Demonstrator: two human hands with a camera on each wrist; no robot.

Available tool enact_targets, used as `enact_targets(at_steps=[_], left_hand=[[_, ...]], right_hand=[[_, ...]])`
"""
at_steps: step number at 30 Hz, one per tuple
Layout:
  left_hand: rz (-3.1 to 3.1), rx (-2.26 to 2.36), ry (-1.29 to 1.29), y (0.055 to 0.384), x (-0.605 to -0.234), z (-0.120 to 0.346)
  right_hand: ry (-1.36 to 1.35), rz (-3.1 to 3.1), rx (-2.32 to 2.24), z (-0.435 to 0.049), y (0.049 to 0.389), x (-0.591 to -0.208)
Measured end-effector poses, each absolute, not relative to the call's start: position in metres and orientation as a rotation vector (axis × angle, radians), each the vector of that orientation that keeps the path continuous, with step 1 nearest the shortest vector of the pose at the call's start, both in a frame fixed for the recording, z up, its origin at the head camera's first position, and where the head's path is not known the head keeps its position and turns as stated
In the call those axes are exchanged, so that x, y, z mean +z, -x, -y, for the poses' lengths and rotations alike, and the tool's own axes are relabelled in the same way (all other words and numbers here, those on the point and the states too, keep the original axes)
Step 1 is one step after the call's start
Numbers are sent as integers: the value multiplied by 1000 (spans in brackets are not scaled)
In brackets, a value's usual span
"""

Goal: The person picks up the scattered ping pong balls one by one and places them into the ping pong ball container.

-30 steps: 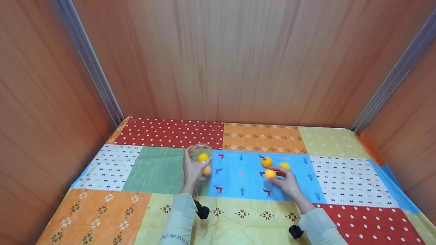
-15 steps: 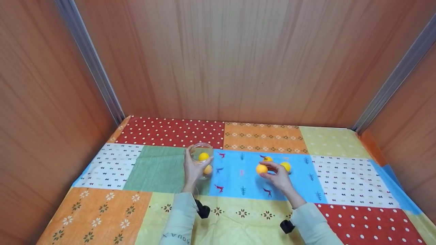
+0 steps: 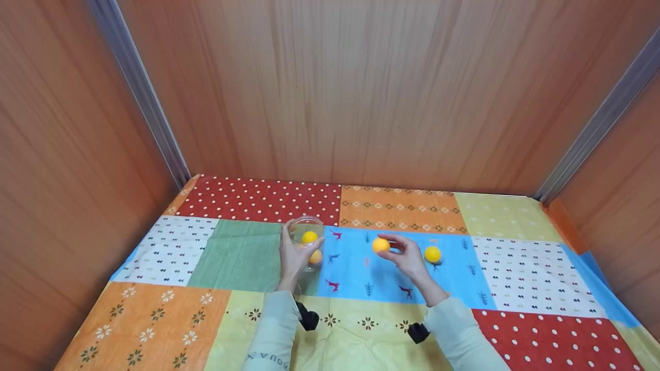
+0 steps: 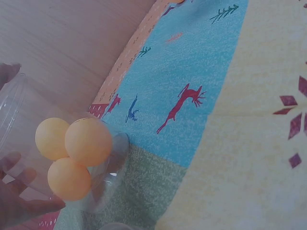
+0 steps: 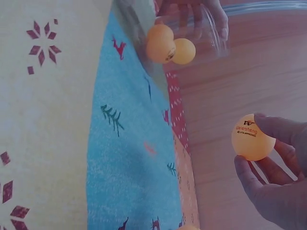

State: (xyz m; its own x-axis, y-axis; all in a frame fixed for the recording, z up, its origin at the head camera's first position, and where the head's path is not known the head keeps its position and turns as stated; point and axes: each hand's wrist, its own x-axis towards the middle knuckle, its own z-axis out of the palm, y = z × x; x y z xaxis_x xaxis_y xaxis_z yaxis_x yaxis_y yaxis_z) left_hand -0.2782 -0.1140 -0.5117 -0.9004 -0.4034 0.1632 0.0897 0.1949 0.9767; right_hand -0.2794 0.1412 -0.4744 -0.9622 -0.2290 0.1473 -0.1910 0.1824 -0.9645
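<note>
My left hand (image 3: 296, 257) grips a clear, round-mouthed cup (image 3: 308, 222), which stands on the patchwork cloth. Inside it, three orange table tennis balls (image 4: 88, 142) lie together near the bottom, as the left wrist view shows. Between the thumb and fingers of my right hand (image 3: 411, 259) is another orange table tennis ball (image 5: 252, 138) with dark and red print. It is lifted above the blue patch, to the right of the cup and apart from it. A loose ball (image 3: 433, 254) lies on the cloth just right of my right hand.
A patchwork cloth (image 3: 258, 257) covers the table. Wood-grain panels (image 3: 361, 103) rise behind and at both sides, with grey metal posts (image 3: 149, 103) in the corners. Black wrist devices (image 3: 309, 320) sit under both forearms.
My right hand has lifted its ball and carried it leftward towards the cup. A ball on the cloth behind that hand has become hidden in the head view. The left hand keeps its place.
</note>
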Motion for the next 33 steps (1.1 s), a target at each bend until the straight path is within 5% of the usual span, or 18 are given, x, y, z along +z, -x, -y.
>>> enact_targets(at_steps=[11, 19, 33], left_hand=[[2067, -1732, -259, 279, -515, 113], [2129, -1619, -236, 314, -568, 125], [2132, -1719, -318, 276, -510, 113]], right_hand=[[417, -2428, -1942, -122, 297, -477], [427, -2419, -1945, -106, 302, -470], [425, -2426, -1929, -78, 309, -466]])
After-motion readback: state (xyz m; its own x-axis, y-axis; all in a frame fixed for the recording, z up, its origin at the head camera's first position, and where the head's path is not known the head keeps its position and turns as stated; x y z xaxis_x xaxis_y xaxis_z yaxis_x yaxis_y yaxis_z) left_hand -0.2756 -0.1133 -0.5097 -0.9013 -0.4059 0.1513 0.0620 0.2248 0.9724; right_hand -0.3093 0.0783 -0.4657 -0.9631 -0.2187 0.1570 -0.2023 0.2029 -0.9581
